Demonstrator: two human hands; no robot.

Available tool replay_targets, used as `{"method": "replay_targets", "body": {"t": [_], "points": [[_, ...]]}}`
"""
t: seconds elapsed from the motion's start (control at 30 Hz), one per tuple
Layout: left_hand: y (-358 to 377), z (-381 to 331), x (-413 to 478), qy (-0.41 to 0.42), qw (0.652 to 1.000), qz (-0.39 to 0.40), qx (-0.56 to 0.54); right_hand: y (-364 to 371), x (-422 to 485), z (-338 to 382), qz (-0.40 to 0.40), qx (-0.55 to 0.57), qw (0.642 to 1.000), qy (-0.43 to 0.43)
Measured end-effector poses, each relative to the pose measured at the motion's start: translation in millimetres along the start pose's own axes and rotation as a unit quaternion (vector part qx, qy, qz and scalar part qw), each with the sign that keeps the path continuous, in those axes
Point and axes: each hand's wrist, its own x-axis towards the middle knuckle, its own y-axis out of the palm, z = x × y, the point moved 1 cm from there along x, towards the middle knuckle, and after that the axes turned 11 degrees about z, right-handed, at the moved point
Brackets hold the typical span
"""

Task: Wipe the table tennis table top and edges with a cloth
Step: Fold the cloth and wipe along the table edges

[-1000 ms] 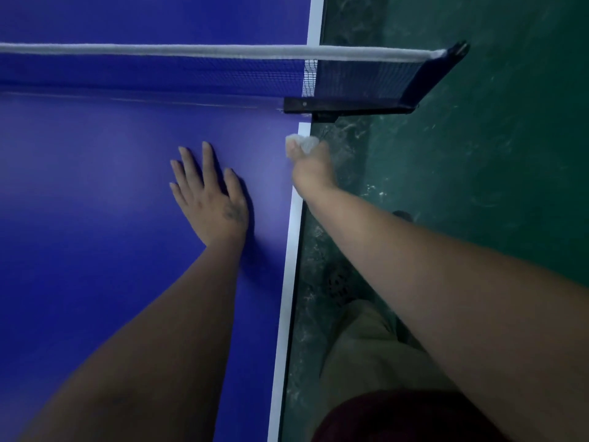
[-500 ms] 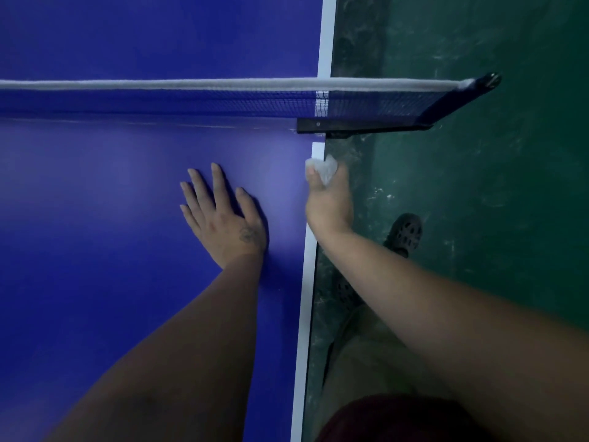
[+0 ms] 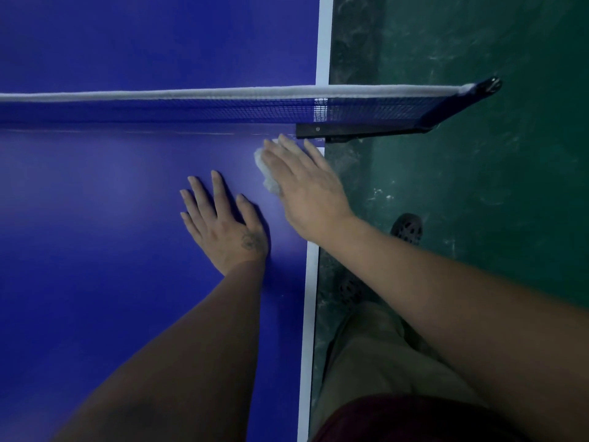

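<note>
The blue table tennis table (image 3: 95, 282) fills the left of the head view, with a white stripe along its right edge (image 3: 308, 330). My right hand (image 3: 306, 186) lies flat on the table top just below the net, pressing a small white cloth (image 3: 266, 173) that shows under its fingers on the left side. My left hand (image 3: 224, 221) rests palm down on the blue surface beside it, fingers spread, holding nothing.
The net (image 3: 191, 106) with its white top band crosses the table, and its black clamp bracket (image 3: 366, 130) sticks out past the edge right above my right fingertips. Green floor (image 3: 478, 186) lies to the right, with my dark shoe (image 3: 408, 229) and trouser leg (image 3: 376, 355).
My right hand has moved left from the table's side edge onto the top surface and flattened over the cloth. The left hand has stayed planted.
</note>
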Motion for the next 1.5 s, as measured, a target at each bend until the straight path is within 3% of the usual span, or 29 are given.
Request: {"method": "replay_targets", "body": {"t": [0.07, 0.2, 0.27, 0.37, 0.53, 0.6, 0.7, 0.77, 0.87, 0.97, 1.03, 1.07, 1.17, 1.23, 1.37, 1.5], "points": [[-0.3, 0.7, -0.2, 0.0, 1.0, -0.002, 0.003, -1.0, -0.7, -8.1, 0.04, -0.045, 0.998, -0.014], [-0.8, 0.5, -0.8, -0.002, 1.0, 0.002, 0.004, -3.2, -55.6, -27.2, 0.024, -0.029, 0.999, 0.025], [-1.2, 0.0, -1.3, -0.004, 1.0, 0.006, 0.002, -0.2, -88.0, -35.8, 0.024, 0.05, 0.993, 0.104], [-0.8, 0.5, -1.7, -0.004, 1.0, 0.007, 0.002, 4.2, -102.7, -27.1, -0.004, 0.197, 0.952, 0.233], [-0.3, 0.8, -1.7, -0.011, 1.0, 0.015, 0.001, 19.9, -89.6, 2.4, -0.034, 0.257, 0.952, 0.164], [-1.3, 0.6, -1.6, -0.011, 1.0, 0.024, 0.0, 31.7, -98.6, -4.7, -0.004, 0.285, 0.929, 0.234], [-3.3, -0.4, -1.9, -0.011, 0.999, 0.032, -0.002, 39.0, -115.6, -19.0, 0.059, 0.396, 0.829, 0.39], [-3.6, -1.8, -2.4, -0.012, 0.999, 0.037, -0.004, 34.9, -116.4, -16.4, 0.001, 0.493, 0.759, 0.426], [-5.2, -2.8, -4.5, -0.012, 0.999, 0.042, -0.004, 23.0, -97.3, 8.2, -0.056, 0.612, 0.689, 0.383], [-6.4, -2.9, -5.9, 0.001, 0.999, 0.048, -0.013, -3.2, -72.1, 23.8, -0.132, 0.729, 0.566, 0.362], [-7.7, 1.2, -6.6, 0.017, 0.998, 0.057, -0.019, -22.7, -66.3, 17.8, -0.191, 0.754, 0.523, 0.35], [-8.9, 4.0, -6.8, 0.028, 0.997, 0.068, -0.02, -31.1, -70.4, 12.4, -0.2, 0.748, 0.531, 0.345], [-19.1, 13.1, -9.5, 0.075, 0.988, 0.133, -0.022, -46.6, -106.2, -10.6, -0.19, 0.683, 0.613, 0.349], [-31.8, 17.5, -17.8, 0.115, 0.974, 0.192, -0.023, -50.4, -143.2, -24.3, -0.186, 0.635, 0.649, 0.375], [-64.6, 8.2, -55.0, 0.172, 0.927, 0.321, -0.088, -53.6, -210.2, -41.3, -0.188, 0.625, 0.635, 0.414], [-98.5, -21.1, -96.8, 0.179, 0.917, 0.328, -0.136, -81.7, -248.1, -47.8, -0.155, 0.604, 0.663, 0.415]]}}
